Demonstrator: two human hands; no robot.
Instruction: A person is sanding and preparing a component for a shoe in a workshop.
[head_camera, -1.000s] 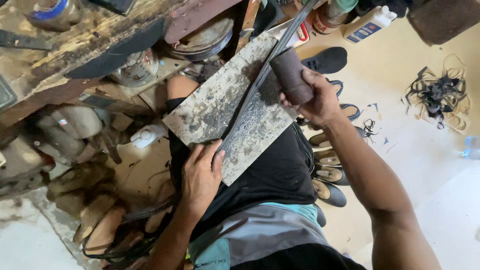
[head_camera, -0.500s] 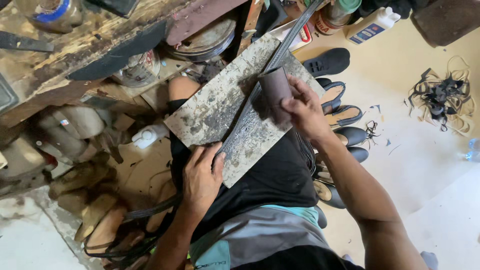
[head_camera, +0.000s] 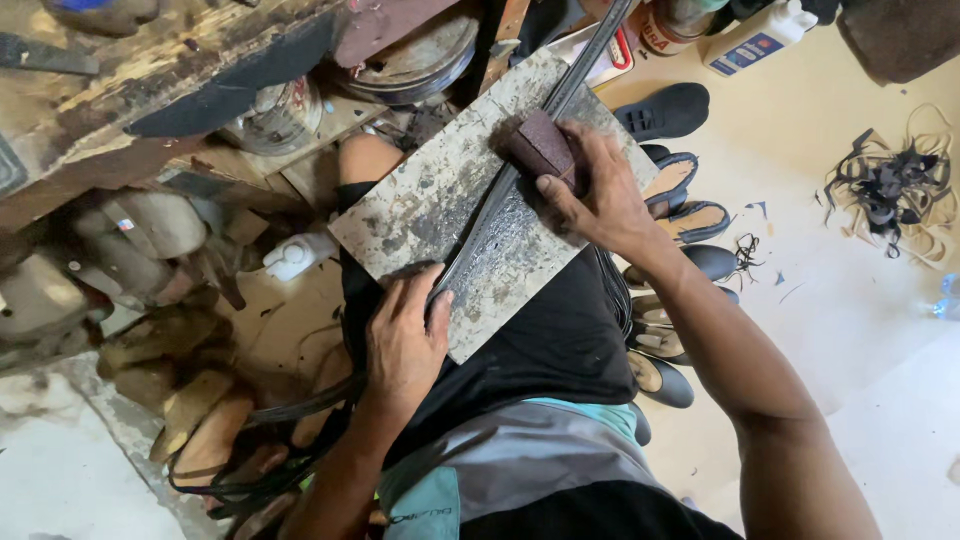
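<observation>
A worn, stained rectangular board (head_camera: 420, 205) rests across my lap. A long dark strap (head_camera: 500, 200) runs diagonally over it, from my lower left up past its far corner. My left hand (head_camera: 405, 335) presses flat on the strap's near end at the board's front edge. My right hand (head_camera: 595, 195) grips a small dark reddish-brown block (head_camera: 543, 147) and holds it down on the strap near the board's upper right part.
A cluttered wooden workbench (head_camera: 150, 90) with tins stands at upper left. Wooden shoe forms (head_camera: 190, 400) lie at lower left. Several dark shoes (head_camera: 670, 215) line the pale floor at my right. A pile of black strap scraps (head_camera: 890, 190) lies far right, bottles at top.
My right hand has slid the reddish-brown block down along the strap toward me, away from the board's far corner. The left hand stays pressed on the strap's near end.
</observation>
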